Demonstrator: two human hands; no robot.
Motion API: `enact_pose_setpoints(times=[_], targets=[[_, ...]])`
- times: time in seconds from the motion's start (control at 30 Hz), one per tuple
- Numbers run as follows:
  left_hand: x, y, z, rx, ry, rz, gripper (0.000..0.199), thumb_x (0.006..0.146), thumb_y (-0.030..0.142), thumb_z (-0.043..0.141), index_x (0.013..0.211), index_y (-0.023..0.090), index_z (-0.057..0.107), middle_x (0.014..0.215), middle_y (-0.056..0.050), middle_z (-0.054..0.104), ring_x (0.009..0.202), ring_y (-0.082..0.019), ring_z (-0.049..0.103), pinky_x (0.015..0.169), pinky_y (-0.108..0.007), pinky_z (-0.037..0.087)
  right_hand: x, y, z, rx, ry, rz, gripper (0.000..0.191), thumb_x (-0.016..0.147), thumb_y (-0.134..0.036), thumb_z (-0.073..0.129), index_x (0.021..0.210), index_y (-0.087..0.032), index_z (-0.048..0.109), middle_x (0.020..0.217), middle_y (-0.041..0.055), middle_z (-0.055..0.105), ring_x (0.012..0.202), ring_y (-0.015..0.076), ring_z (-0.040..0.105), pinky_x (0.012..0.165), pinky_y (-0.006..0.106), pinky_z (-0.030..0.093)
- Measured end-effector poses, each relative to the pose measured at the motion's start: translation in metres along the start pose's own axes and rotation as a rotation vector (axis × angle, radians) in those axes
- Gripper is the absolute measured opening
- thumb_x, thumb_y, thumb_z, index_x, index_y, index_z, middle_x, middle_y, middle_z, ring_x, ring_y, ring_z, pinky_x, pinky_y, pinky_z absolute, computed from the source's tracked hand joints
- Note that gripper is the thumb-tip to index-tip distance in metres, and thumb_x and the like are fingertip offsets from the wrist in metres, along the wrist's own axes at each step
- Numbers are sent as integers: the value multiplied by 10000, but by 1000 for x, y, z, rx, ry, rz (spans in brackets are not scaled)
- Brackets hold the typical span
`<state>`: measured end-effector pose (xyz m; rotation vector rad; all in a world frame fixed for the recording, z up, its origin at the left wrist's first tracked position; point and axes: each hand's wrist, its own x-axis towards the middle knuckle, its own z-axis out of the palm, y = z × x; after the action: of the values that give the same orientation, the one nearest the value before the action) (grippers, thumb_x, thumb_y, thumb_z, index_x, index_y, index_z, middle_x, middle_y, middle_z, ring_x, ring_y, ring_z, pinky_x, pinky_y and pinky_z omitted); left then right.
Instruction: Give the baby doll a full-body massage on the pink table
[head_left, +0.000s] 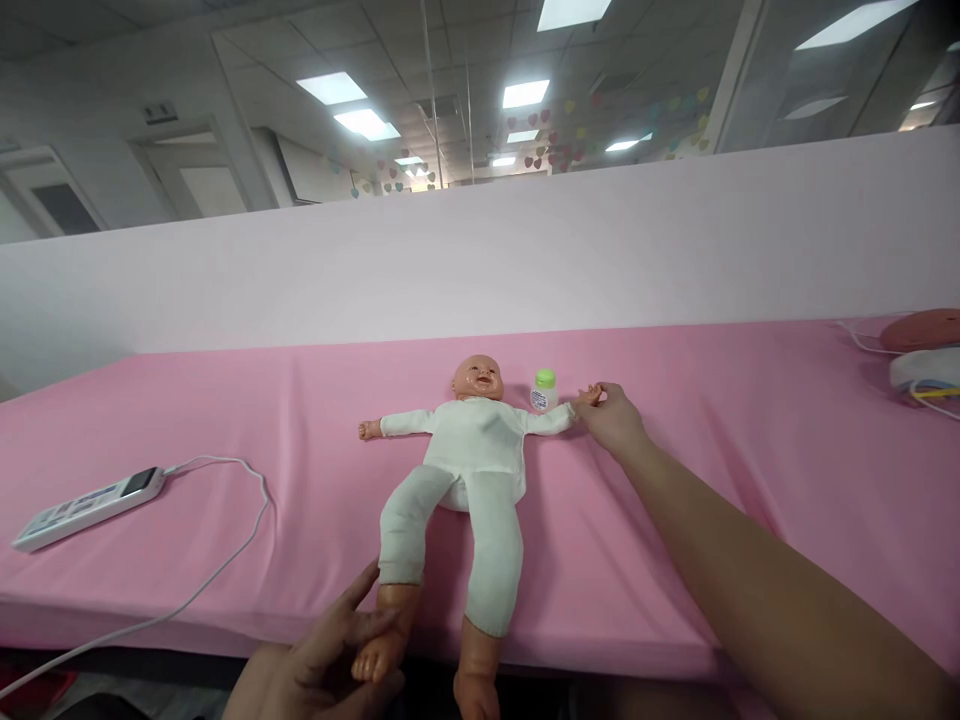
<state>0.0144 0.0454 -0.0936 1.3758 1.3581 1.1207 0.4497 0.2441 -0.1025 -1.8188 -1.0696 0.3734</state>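
A plastic baby doll in white clothes point(478, 440) lies longways, head away; the right grip point(616, 425) pinches its little hand point(592, 394), the left grip point(319, 655) holds its foot point(379, 657).

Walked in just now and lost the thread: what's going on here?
A person is handling a baby doll in white clothes, lying face up on a pink cover. The left hand holds one of its feet near the front edge; the right hand grips the doll's hand on the opposite side. A green-capped bottle stands by its head, and a corded white device lies off to the left.
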Motion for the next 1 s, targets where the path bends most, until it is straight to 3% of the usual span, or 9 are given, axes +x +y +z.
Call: enact_pose_setpoints(times=[0.07,0.17,0.33,0.47,0.53,0.7,0.77,0.9,1.0], targets=[[6,8,-1,34,-6,11,397,549,387,972,929,398,857,1504,5,617,1276,-491,629,933,-516,626,-7,-10,-1,61,77,-40,642,850,-424,721,1423,-228,508,1145,100,757,963,265,740,757,338,574],[22,24,2,90,-54,43,410,620,367,943,1016,399,841,1520,2,607,1354,-468,574,1003,-505,589,-25,-30,3,151,121,-234,615,882,-416,710,1438,-242,515,1161,84,760,957,247,747,812,352,598],[61,41,30,22,-82,299,337,736,356,878,1050,249,824,1468,-129,643,1486,-431,429,1144,-541,458,-63,-56,27,113,-7,-711,368,960,-301,616,1326,-277,642,1219,56,749,1026,247,714,889,405,603],[87,46,52,-98,-128,261,305,761,327,869,1025,187,809,1474,-153,627,1295,-381,623,1078,-498,519,-79,-60,46,-28,-158,-1065,368,917,-123,609,1256,-232,702,1168,79,764,1085,270,677,983,461,545],[97,47,58,-137,-133,221,352,727,311,886,1048,189,808,1488,-137,616,1275,-372,634,1042,-480,549,-80,-59,49,-68,-215,-1158,329,924,-104,607,1192,-238,744,1183,75,766,1119,273,668,1025,479,512],[113,46,63,-174,-116,151,514,649,298,924,1138,210,794,1583,-125,527,1434,-417,496,955,-450,604,-76,-60,47,-124,-355,-1149,313,924,-96,630,1083,-310,794,1178,23,771,1119,243,675,1052,463,471],[114,43,62,-168,-119,156,511,646,295,927,1132,207,798,1545,-135,569,1433,-424,495,974,-466,597,-76,-61,46,-122,-369,-1112,304,907,-93,646,1095,-288,784,1162,27,774,1120,251,673,1048,465,472],[103,37,56,-182,-127,215,449,667,293,926,1095,211,816,1371,-141,702,1341,-404,586,1044,-503,561,-73,-58,45,-53,-317,-994,300,909,-160,671,1192,-242,728,1146,58,773,1096,273,675,997,470,513],[80,31,41,-170,-130,267,403,702,307,916,1089,246,821,1466,-131,643,1382,-410,555,1064,-509,547,-65,-53,40,53,-207,-795,398,929,-273,678,1326,-269,658,1211,69,752,1081,274,691,935,454,563]])
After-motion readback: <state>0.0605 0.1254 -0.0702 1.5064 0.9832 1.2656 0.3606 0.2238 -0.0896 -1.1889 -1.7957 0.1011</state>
